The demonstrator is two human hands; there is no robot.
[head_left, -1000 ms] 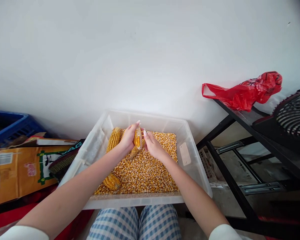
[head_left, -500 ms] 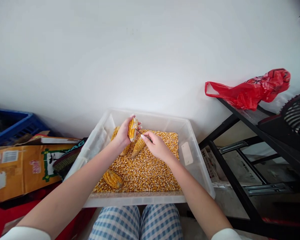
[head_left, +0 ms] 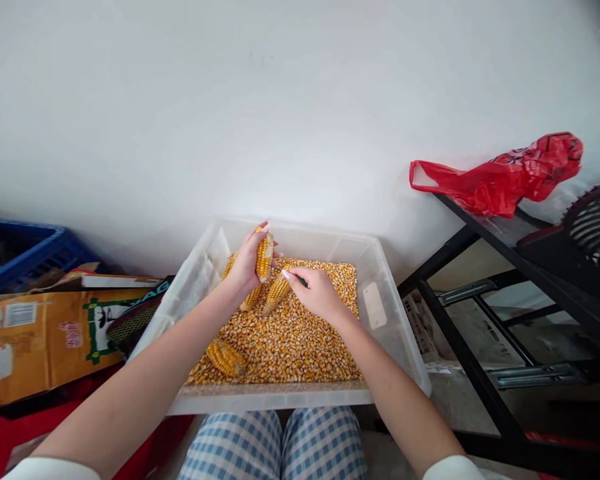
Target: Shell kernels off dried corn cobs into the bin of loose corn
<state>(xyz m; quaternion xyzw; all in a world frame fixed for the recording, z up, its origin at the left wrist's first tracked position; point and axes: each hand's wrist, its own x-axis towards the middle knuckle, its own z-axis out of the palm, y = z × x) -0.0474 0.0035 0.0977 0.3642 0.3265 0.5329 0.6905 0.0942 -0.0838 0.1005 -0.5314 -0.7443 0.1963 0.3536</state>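
Cob (head_left: 264, 260), yellow kernel rows, pale edge, left grip (head_left: 247, 267) curled round it, right grip (head_left: 316, 290) clasping slim tool (head_left: 302, 281)

Both arms are reaching forward, the left forearm (head_left: 150, 383) and right forearm (head_left: 393, 397) slanting inward toward each other. The left hand (head_left: 247, 265) is wrapping into a firm grip, its fingers curling round. The right hand (head_left: 315, 292) is facing it from just beside, slightly nearer the body, its fingers bending under and its thumb pressing along the top.
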